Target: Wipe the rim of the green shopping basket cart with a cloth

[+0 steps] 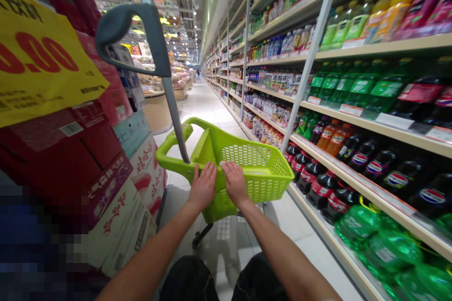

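Observation:
A lime-green shopping cart [256,176] with a perforated basket stands right in front of me. My left hand [204,186] lies over its near rim, fingers bent across the edge. Close beside it, my right hand [235,182] grips the same rim. Inside the visible part of the basket I see no goods. A metal pole [174,113] rises at the cart's left side and carries a grey loop-shaped handle [136,40], which neither hand touches. Below the basket, a dark caster leg [202,236] meets the floor. My palms are hidden from view.
Shelves [374,122] of bottled drinks run along the right, with green bottle packs [384,249] at the bottom. On the left, stacked cartons [116,216] stand close under a yellow price sign [45,56]. A tiled aisle [203,96] stretches ahead past round display counters [157,113].

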`<state>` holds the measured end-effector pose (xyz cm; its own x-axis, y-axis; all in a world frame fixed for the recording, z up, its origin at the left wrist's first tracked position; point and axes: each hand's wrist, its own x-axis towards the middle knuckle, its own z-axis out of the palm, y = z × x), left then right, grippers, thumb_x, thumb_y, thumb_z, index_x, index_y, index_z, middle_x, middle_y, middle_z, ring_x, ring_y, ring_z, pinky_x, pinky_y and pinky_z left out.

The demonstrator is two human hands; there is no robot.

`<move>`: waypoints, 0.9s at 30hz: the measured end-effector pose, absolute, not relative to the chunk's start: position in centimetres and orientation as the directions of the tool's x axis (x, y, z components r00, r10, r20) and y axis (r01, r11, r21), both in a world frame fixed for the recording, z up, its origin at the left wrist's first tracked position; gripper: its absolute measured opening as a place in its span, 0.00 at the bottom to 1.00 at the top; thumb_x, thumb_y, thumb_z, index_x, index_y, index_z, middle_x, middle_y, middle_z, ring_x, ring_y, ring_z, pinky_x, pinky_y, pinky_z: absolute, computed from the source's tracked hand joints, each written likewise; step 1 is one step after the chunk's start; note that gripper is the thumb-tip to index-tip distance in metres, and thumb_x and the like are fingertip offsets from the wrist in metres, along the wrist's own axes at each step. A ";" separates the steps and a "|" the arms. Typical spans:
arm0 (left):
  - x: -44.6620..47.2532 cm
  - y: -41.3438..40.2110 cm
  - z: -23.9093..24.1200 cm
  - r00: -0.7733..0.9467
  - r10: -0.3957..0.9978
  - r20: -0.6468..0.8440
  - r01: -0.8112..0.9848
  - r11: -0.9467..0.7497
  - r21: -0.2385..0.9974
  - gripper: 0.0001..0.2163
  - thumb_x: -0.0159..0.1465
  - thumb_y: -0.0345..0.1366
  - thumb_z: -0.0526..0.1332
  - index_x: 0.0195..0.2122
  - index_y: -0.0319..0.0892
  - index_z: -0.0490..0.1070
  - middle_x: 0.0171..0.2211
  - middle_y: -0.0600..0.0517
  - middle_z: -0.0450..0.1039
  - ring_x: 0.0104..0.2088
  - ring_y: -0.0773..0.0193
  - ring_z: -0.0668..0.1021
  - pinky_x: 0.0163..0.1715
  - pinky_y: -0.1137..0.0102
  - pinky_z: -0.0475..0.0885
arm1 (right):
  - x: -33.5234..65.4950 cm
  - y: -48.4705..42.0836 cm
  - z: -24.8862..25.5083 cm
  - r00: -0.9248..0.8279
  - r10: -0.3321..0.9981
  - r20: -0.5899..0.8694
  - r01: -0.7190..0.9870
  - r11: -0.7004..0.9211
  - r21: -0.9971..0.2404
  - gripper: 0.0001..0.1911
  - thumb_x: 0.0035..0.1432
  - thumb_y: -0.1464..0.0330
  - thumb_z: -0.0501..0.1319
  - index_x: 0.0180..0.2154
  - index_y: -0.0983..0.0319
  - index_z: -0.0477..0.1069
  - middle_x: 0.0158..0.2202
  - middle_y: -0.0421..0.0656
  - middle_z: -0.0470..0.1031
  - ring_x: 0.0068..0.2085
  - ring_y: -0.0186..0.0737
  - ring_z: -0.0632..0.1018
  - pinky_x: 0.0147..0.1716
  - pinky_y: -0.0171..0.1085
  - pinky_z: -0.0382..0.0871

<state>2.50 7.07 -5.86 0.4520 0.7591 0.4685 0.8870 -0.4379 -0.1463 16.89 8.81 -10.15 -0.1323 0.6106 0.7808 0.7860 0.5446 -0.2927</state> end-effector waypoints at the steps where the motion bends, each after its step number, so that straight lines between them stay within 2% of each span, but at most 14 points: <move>1: 2.5 7.1 -5.9 0.452 0.758 0.470 0.887 -0.440 -0.142 0.25 0.54 0.29 0.49 0.55 0.34 0.59 0.57 0.44 0.60 0.60 0.55 0.57 0.59 0.51 0.40 | 17.0 8.6 -10.6 -0.180 0.614 0.768 0.792 0.554 -0.257 0.25 0.54 0.76 0.51 0.55 0.64 0.60 0.57 0.48 0.61 0.61 0.47 0.53 0.57 0.51 0.50; 4: 2.6 7.1 -6.1 0.456 0.746 0.486 0.883 -0.449 -0.140 0.25 0.54 0.29 0.49 0.55 0.34 0.59 0.57 0.44 0.60 0.59 0.55 0.57 0.59 0.52 0.40 | 17.0 8.5 -11.3 -0.239 0.619 0.748 0.810 0.552 -0.199 0.27 0.52 0.75 0.53 0.56 0.66 0.58 0.58 0.50 0.58 0.61 0.50 0.53 0.56 0.52 0.51; 8: 2.6 7.4 -6.2 0.439 0.733 0.520 0.889 -0.436 -0.137 0.24 0.54 0.29 0.49 0.54 0.34 0.60 0.55 0.43 0.62 0.59 0.54 0.59 0.59 0.51 0.41 | 17.2 10.0 -10.5 -0.252 0.638 0.728 0.809 0.551 -0.203 0.22 0.57 0.75 0.50 0.53 0.62 0.62 0.52 0.46 0.67 0.55 0.42 0.64 0.54 0.46 0.57; 12: 2.1 7.6 -6.2 0.467 0.719 0.515 0.874 -0.464 -0.144 0.24 0.55 0.27 0.48 0.54 0.36 0.61 0.55 0.44 0.62 0.58 0.55 0.60 0.59 0.52 0.42 | 22.4 10.4 -11.4 -0.332 0.608 0.721 0.783 0.604 -0.149 0.23 0.56 0.79 0.48 0.51 0.57 0.65 0.51 0.41 0.69 0.54 0.37 0.66 0.53 0.42 0.60; 14: 2.0 7.6 -6.3 0.476 0.717 0.510 0.868 -0.476 -0.141 0.24 0.55 0.27 0.49 0.55 0.37 0.60 0.55 0.45 0.62 0.58 0.56 0.61 0.59 0.53 0.42 | 27.7 9.7 -12.8 -0.264 0.640 0.722 0.834 0.527 -0.162 0.24 0.54 0.81 0.47 0.48 0.57 0.68 0.49 0.41 0.71 0.54 0.38 0.67 0.53 0.44 0.60; 17: 2.3 7.4 -6.4 0.454 0.725 0.518 0.877 -0.467 -0.117 0.25 0.54 0.29 0.49 0.55 0.36 0.60 0.56 0.44 0.62 0.58 0.55 0.59 0.59 0.52 0.40 | 35.2 8.5 -14.6 -0.013 0.702 0.712 0.931 0.268 -0.247 0.25 0.51 0.81 0.47 0.47 0.58 0.69 0.49 0.43 0.71 0.54 0.44 0.66 0.52 0.52 0.59; 19: 2.8 7.3 -6.5 0.443 0.727 0.525 0.881 -0.460 -0.106 0.26 0.54 0.30 0.50 0.55 0.35 0.59 0.55 0.43 0.62 0.59 0.54 0.59 0.59 0.51 0.39 | 36.8 8.3 -15.0 0.156 0.678 0.718 0.936 0.131 -0.327 0.27 0.49 0.81 0.47 0.48 0.58 0.69 0.48 0.44 0.72 0.54 0.45 0.66 0.53 0.53 0.58; 20: 3.0 7.2 -6.5 0.441 0.728 0.526 0.882 -0.459 -0.104 0.26 0.53 0.30 0.50 0.56 0.35 0.59 0.55 0.43 0.62 0.59 0.53 0.59 0.59 0.51 0.38 | 36.2 8.3 -14.9 0.191 0.661 0.726 0.927 0.121 -0.354 0.28 0.48 0.82 0.47 0.49 0.58 0.68 0.48 0.43 0.72 0.54 0.43 0.67 0.53 0.52 0.59; 22: 3.4 7.1 -6.4 0.443 0.730 0.520 0.882 -0.459 -0.107 0.27 0.53 0.31 0.51 0.56 0.35 0.58 0.55 0.42 0.62 0.59 0.52 0.59 0.59 0.51 0.38 | 32.9 8.7 -14.7 0.133 0.646 0.752 0.909 0.224 -0.353 0.31 0.46 0.83 0.45 0.50 0.58 0.66 0.49 0.42 0.71 0.54 0.39 0.67 0.54 0.48 0.60; 25: 3.6 7.1 -6.2 0.454 0.730 0.510 0.879 -0.461 -0.122 0.27 0.53 0.30 0.51 0.56 0.35 0.58 0.56 0.43 0.61 0.59 0.53 0.58 0.59 0.51 0.39 | 27.4 9.3 -14.4 -0.113 0.639 0.761 0.862 0.444 -0.245 0.32 0.47 0.83 0.46 0.52 0.58 0.64 0.52 0.41 0.69 0.57 0.37 0.63 0.56 0.46 0.56; 27: 3.5 7.1 -6.1 0.463 0.730 0.503 0.876 -0.465 -0.130 0.27 0.53 0.30 0.50 0.56 0.34 0.58 0.56 0.43 0.61 0.59 0.54 0.58 0.59 0.52 0.39 | 27.2 9.3 -14.4 -0.175 0.648 0.741 0.852 0.477 -0.216 0.30 0.49 0.82 0.46 0.52 0.57 0.64 0.52 0.41 0.68 0.58 0.38 0.62 0.57 0.47 0.55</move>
<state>3.55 7.12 -6.07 0.4627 0.7298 0.5034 0.8756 -0.4652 -0.1305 27.20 9.29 -14.36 -0.1747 0.6481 0.7412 0.8523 0.4765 -0.2158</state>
